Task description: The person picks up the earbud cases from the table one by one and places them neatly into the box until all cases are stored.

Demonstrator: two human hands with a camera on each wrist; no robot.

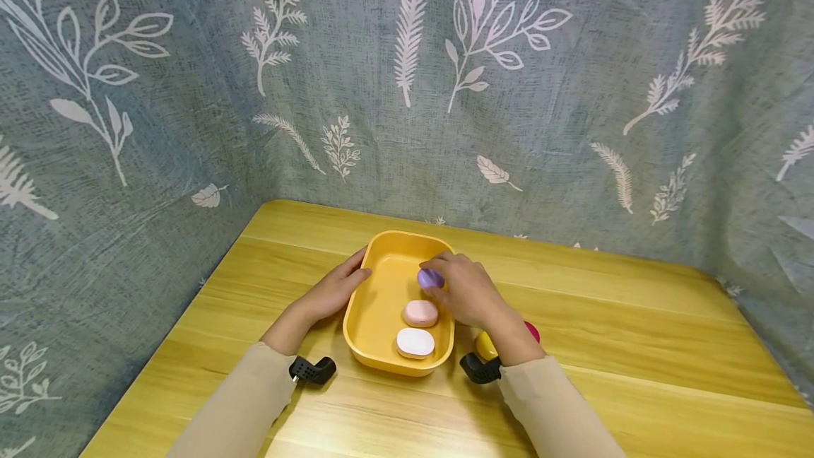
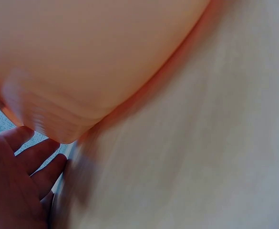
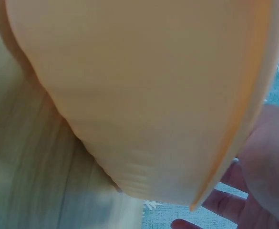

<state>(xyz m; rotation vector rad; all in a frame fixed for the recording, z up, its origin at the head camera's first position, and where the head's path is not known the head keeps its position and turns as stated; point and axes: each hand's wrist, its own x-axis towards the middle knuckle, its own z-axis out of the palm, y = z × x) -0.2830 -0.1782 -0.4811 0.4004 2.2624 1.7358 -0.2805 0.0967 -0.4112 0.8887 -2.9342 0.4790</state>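
Observation:
A yellow-orange, round-cornered tray (image 1: 379, 316) sits on the wooden table, its long side running away from me. At its left rim, my left hand (image 1: 331, 293) holds the wall, thumb over the edge and fingers outside. My right hand (image 1: 470, 290) reaches over the right rim and pinches a small purple rounded object (image 1: 430, 278) between thumb and fingers, partly hiding it. Inside the tray, a pink oval case (image 1: 420, 313) and a white one (image 1: 415, 343) lie in a row nearer me. Both wrist views show mostly the tray's outer wall (image 3: 139, 95).
Right of the tray, a yellow object (image 1: 486, 345) and a magenta one (image 1: 532, 331) lie on the table (image 1: 610, 345), partly hidden by my right forearm. A leaf-patterned grey-blue curtain (image 1: 369, 90) hangs along the table's back and sides.

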